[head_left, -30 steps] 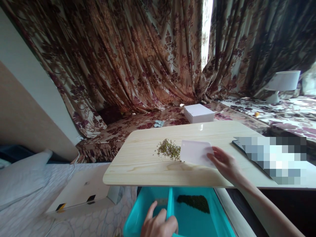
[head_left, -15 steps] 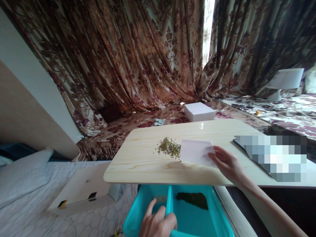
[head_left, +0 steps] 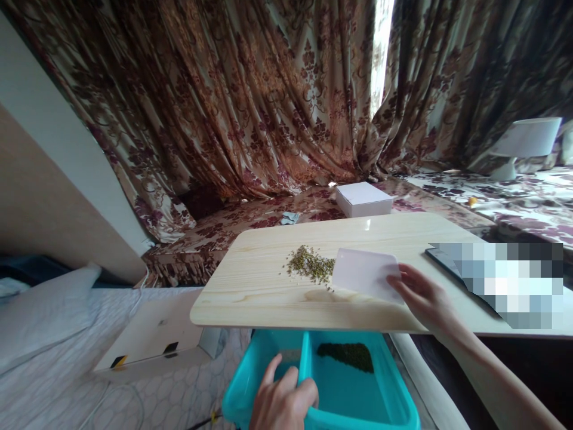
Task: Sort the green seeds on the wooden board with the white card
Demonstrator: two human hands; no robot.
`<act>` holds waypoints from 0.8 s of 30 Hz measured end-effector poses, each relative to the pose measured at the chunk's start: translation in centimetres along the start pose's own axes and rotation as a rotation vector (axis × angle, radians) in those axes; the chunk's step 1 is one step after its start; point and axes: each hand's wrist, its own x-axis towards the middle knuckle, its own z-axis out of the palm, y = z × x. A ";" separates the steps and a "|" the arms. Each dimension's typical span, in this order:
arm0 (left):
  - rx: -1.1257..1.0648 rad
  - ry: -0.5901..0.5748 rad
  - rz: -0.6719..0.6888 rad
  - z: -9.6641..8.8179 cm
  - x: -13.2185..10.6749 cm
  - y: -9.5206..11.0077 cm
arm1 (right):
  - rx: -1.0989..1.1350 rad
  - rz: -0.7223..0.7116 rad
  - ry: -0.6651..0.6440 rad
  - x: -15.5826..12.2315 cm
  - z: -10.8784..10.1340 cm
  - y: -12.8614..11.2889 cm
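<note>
Curtains (head_left: 250, 89) hang behind a desk (head_left: 268, 304) where green grains (head_left: 311, 263) lie against a white card (head_left: 364, 272), pinched in the nearly closed right hand (head_left: 423, 292). A hasty push might scatter grains over the near edge. Below, a bin (head_left: 408, 397) holds a dark green heap (head_left: 347, 355) right, indistinct pale matter (head_left: 292, 356) left; the half-curled left hand (head_left: 284, 400) lies at its divider (head_left: 306, 355), hold unclear

No legible text or numbers, the mark (head_left: 162, 322) on the pale carton (head_left: 145, 337) too small to read.
</note>
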 end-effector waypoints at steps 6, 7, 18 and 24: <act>-0.070 0.013 -0.047 -0.1 0.0 0.1 | 0.027 0.013 -0.028 0.0 0.5 0.6; -0.076 0.013 -0.052 -0.2 0.0 0.1 | 0.030 0.016 -0.025 0.0 0.5 0.6; -0.082 -0.023 -0.086 -0.9 0.1 0.3 | 0.036 -0.030 -0.056 0.7 1.0 0.7; -0.076 -0.044 -0.082 -0.7 0.1 0.2 | -0.009 -0.036 -0.050 0.2 0.5 -0.1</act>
